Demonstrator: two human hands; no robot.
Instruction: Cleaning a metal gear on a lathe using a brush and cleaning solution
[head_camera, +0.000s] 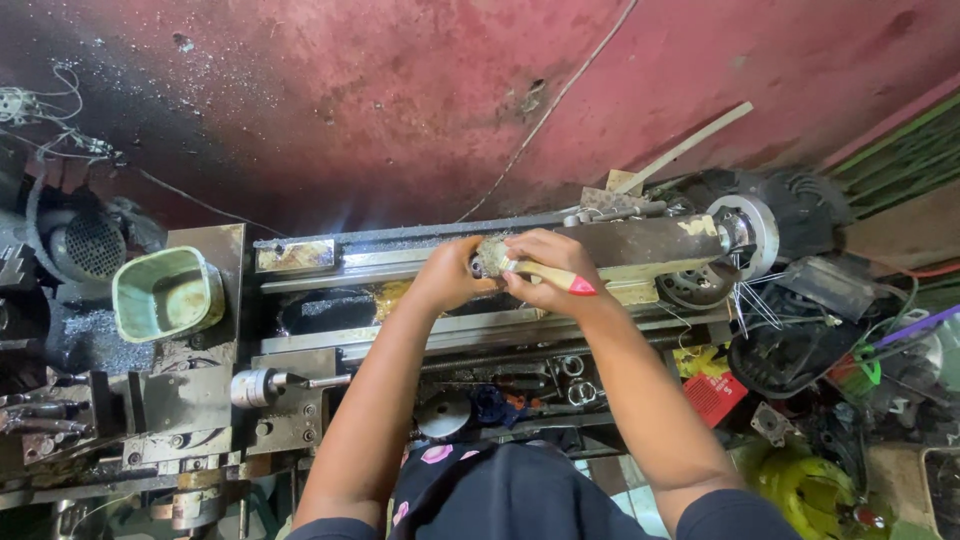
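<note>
While both hands meet over the lathe (400, 262), the right hand (548, 270) closes its fingers around a brush (545, 274), bristles at 9 o'clock. The left hand (447, 276) curls against the bristles; its grip cannot be told. A green tub (165, 293) sits at 9 o'clock.

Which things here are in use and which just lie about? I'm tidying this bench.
In use: left hand, right hand, brush, small metal part, lathe bed.

Lying about: green tub, red box, chuck, yellow object.
</note>
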